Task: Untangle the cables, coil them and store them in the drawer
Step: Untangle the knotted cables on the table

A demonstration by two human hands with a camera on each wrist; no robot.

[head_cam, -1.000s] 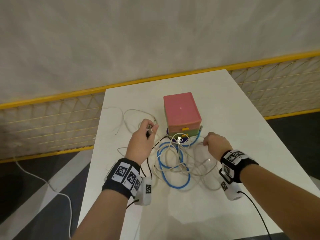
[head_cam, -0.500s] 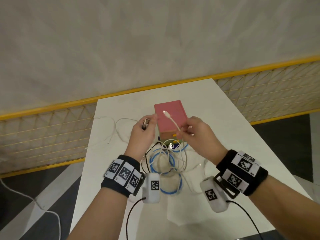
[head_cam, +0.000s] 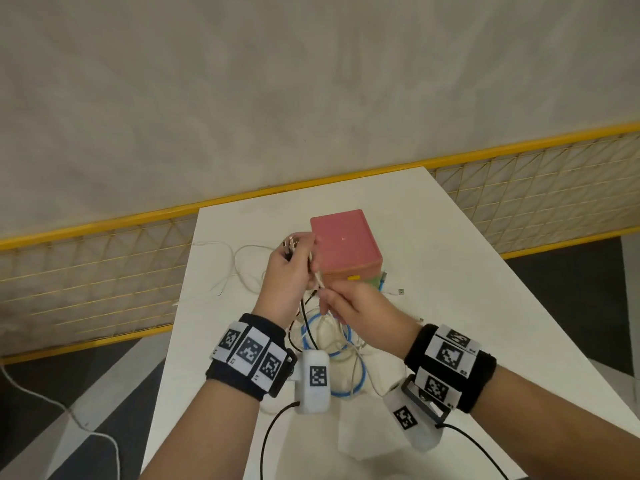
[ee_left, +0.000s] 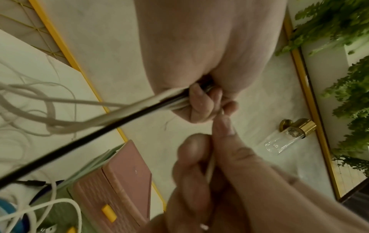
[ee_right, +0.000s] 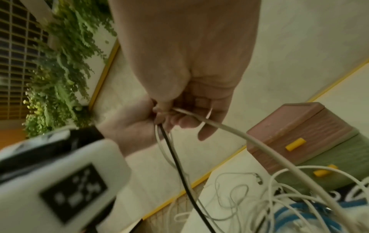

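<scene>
Above the white table [head_cam: 450, 271], my left hand [head_cam: 298, 245] grips a bundle of cable ends [head_cam: 290, 242], white ones and a black one [ee_left: 103, 127]. My right hand [head_cam: 325, 299] is just below and right of it and pinches a white cable [head_cam: 319, 281] running up to the left fist. In the right wrist view the same white cable [ee_right: 229, 132] leaves my right hand [ee_right: 179, 113] towards the tangle. The tangle [head_cam: 332, 344], with a blue cable [head_cam: 349, 337] in it, lies on the table under my wrists. The pink-topped drawer box [head_cam: 344, 240] stands shut behind the hands.
A loose white cable [head_cam: 239, 258] trails to the table's left edge, and a plug end [head_cam: 400, 291] lies right of the box. A yellow-framed mesh fence [head_cam: 104, 271] runs behind the table. Black wrist-camera leads [head_cam: 273, 431] hang off the near edge.
Both hands rose from the table with cables. My right hand, which held a white plug end over the box, dropped down-left to meet the left hand.
</scene>
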